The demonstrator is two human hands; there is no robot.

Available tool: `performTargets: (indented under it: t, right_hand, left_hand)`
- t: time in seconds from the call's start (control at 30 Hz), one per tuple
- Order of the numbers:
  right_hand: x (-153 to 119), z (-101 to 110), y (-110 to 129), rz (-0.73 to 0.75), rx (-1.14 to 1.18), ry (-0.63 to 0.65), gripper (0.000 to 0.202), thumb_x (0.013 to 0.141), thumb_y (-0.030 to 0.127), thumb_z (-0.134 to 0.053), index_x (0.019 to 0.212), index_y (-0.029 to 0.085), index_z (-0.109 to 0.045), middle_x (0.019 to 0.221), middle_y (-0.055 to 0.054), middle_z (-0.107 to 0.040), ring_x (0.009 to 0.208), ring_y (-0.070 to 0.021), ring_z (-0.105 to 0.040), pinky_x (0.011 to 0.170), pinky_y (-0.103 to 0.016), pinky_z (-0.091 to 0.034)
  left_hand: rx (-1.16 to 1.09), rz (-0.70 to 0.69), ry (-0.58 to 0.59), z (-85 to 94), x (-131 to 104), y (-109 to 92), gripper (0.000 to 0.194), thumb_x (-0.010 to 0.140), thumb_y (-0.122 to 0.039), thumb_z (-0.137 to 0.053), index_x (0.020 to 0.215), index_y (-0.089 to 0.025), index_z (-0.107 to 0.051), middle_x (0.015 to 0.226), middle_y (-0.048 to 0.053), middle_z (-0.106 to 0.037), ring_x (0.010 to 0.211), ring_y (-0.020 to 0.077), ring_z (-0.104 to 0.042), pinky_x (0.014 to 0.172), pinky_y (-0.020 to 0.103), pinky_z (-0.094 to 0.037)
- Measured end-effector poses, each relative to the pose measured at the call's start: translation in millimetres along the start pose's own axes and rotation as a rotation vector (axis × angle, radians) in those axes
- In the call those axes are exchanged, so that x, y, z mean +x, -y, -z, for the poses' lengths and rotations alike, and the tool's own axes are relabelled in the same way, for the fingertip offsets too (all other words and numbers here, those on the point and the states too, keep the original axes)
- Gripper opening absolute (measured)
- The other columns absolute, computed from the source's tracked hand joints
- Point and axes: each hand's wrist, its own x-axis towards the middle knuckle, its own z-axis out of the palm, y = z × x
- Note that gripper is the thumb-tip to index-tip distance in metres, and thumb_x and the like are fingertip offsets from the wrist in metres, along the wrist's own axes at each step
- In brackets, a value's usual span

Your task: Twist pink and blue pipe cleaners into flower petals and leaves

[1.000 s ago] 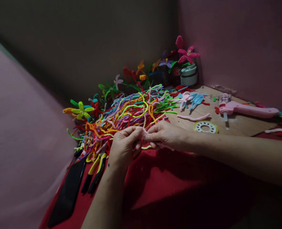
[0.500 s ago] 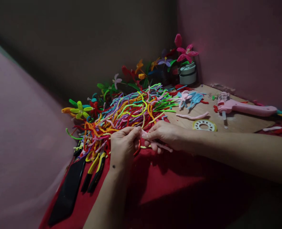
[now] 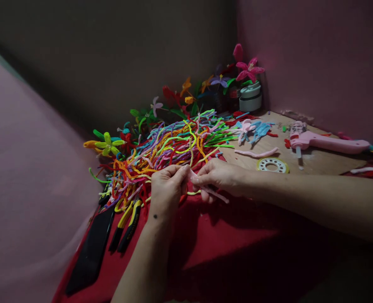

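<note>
Pale pink fuzzy stem (image 3: 218, 196), one: loose end, mostly hidden a second ago, now juts right, below the right hand (image 3: 217, 176). Left hand (image 3: 169, 183) and right pinch it between them, just near of the multicoloured stem heap (image 3: 174, 147). Possible faults: slipping, should either pinch slacken; snagging, from crowding strands.

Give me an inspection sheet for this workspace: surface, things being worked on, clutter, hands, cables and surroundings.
Surface: red cloth, with a brown board towards the right.
Work things: pink fuzzy stem, its loose end sticking out beneath the right hand.
Clutter: heaped colored stems, pliers, black slab; tape roll and pink glue gun on the board.
Hands: left hand and right close together, both pinching the pink stem.
Cables: nothing seen.
Surroundings: fuzzy flowers and a lidded container behind; pinkish wall at right.
</note>
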Motion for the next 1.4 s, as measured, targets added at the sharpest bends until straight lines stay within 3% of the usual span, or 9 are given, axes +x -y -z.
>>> performTargets:
  t: [0.2, 0.43, 0.6, 0.73, 0.87, 1.03, 1.17, 1.27, 1.4]
  right_hand:
    - [0, 0, 1, 0.122, 0.068, 0.008, 0.02, 0.077, 0.024, -0.054, 0.066, 0.008, -0.06, 0.063, -0.007, -0.065, 0.05, -0.0097, -0.055, 0.05, -0.022, -0.045]
    - [-1, -1, 10, 0.068, 0.235, -0.074, 0.011, 0.071, 0.015, -0.055, 0.064, 0.008, -0.059, 0.057, -0.007, -0.064, 0.047, -0.0114, -0.056, 0.05, -0.024, -0.047]
    - [6, 8, 11, 0.1, 0.364, -0.242, 0.012, 0.072, 0.016, -0.054, 0.067, 0.009, -0.06, 0.061, -0.008, -0.065, 0.052, -0.0134, -0.059, 0.054, -0.025, -0.048]
    - [13, 15, 5, 0.156, 0.338, -0.351, 0.011, 0.068, 0.015, -0.056, 0.058, 0.011, -0.058, 0.051, -0.004, -0.058, 0.046, -0.0107, -0.051, 0.049, -0.024, -0.043]
    - [12, 15, 3, 0.155, 0.303, -0.367, 0.016, 0.066, 0.017, -0.057, 0.051, 0.014, -0.053, 0.046, -0.002, -0.052, 0.044, -0.0096, -0.046, 0.046, -0.023, -0.038]
    - [13, 12, 3, 0.108, 0.407, -0.366, 0.013, 0.065, 0.015, -0.056, 0.053, 0.014, -0.05, 0.048, -0.001, -0.051, 0.045, -0.009, -0.043, 0.045, -0.023, -0.036]
    - [13, 12, 2, 0.173, 0.406, -0.324, 0.012, 0.063, 0.009, -0.055, 0.053, 0.014, -0.05, 0.049, 0.0, -0.05, 0.046, -0.0087, -0.044, 0.048, -0.024, -0.038]
    - [10, 11, 5, 0.213, 0.382, -0.258, 0.009, 0.063, 0.008, -0.055, 0.056, 0.012, -0.054, 0.055, -0.002, -0.054, 0.05, -0.0098, -0.049, 0.053, -0.025, -0.041]
    - [7, 10, 7, 0.233, 0.349, -0.26, 0.01, 0.063, 0.009, -0.061, 0.056, 0.011, -0.054, 0.053, 0.002, -0.049, 0.045, -0.0061, -0.042, 0.046, -0.021, -0.032]
  left_hand:
    - [-0.037, 0.086, 0.13, 5.8, 0, -4, 0.022, 0.068, -0.03, -0.064, 0.058, -0.013, -0.057, 0.038, -0.007, -0.038, 0.031, 0.0024, -0.027, 0.032, 0.017, -0.018]
    - [0.032, -0.061, 0.048, -2.7, -2, 3, 0.026, 0.076, -0.036, -0.057, 0.09, -0.014, -0.059, 0.052, -0.004, -0.05, 0.035, 0.004, -0.037, 0.032, 0.016, -0.025]
    - [0.266, -0.515, -0.026, -0.7, -6, 7, 0.025, 0.077, -0.022, -0.058, 0.102, -0.021, -0.058, 0.082, 0.001, -0.056, 0.065, 0.009, -0.055, 0.057, 0.019, -0.046]
    - [0.665, -0.937, -0.008, -7.9, -10, 12, 0.024, 0.074, -0.013, -0.06, 0.096, -0.023, -0.063, 0.089, 0.002, -0.052, 0.081, 0.0112, -0.055, 0.071, 0.023, -0.048]
    - [0.717, -1.085, 0.011, -15.2, -14, 19, 0.025, 0.076, -0.009, -0.058, 0.096, -0.023, -0.063, 0.091, 0.003, -0.052, 0.079, 0.0096, -0.056, 0.066, 0.021, -0.049]
    - [0.653, -1.06, 0.114, -11.3, -15, 19, 0.025, 0.078, -0.007, -0.054, 0.094, -0.021, -0.066, 0.104, 0.007, -0.061, 0.095, 0.0159, -0.059, 0.08, 0.027, -0.05]
    - [0.497, -0.88, 0.168, -7.6, -16, 11, 0.02, 0.079, -0.011, -0.053, 0.088, -0.021, -0.068, 0.095, 0.005, -0.067, 0.091, 0.0164, -0.062, 0.08, 0.028, -0.05]
    - [0.293, -0.686, 0.058, -5.7, -17, 7, 0.016, 0.076, -0.013, -0.059, 0.087, -0.022, -0.067, 0.086, 0.001, -0.067, 0.08, 0.0139, -0.062, 0.074, 0.026, -0.05]
    - [0.175, -0.529, -0.067, -1.9, -19, 4, 0.009, 0.07, -0.016, -0.065, 0.078, -0.021, -0.065, 0.074, -0.003, -0.063, 0.07, 0.0101, -0.058, 0.065, 0.019, -0.047]
